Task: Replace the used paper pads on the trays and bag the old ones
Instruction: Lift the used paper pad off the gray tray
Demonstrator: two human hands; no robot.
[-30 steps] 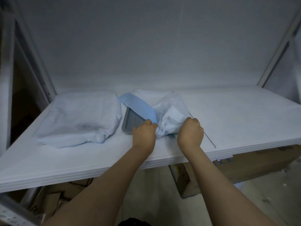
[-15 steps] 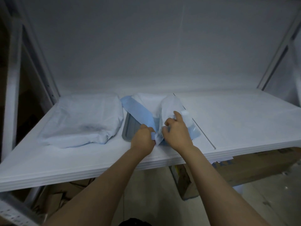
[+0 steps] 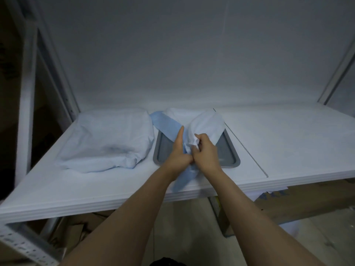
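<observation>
Fingers of the right hand are curled tight into the crumpled white side of the pad, pinching a wad of it just above the knuckles. Beside it the left hand is closed low on the same pad, its thumb sticking straight up along the blue backing, the other fingers wrapped round the gathered paper so I cannot see their tips. Both hands touch at the heel, over the near middle of the tray.

That pad is bunched up between them: a white hump rises behind the right hand, a blue strip runs off up-left past the thumb toward the back of the tray, and a blue tail hangs below the wrists, reaching the front edge of the shelf. Grey tray floor lies bare on both sides of the hands, more of it on the right and along the near rim.

Left of the tray, close against its side, sits a pale rumpled bundle, with a dark smudge near its middle. Whether it is a bag or more pads I cannot tell. Everything rests toward the left half of the white shelf.
</observation>
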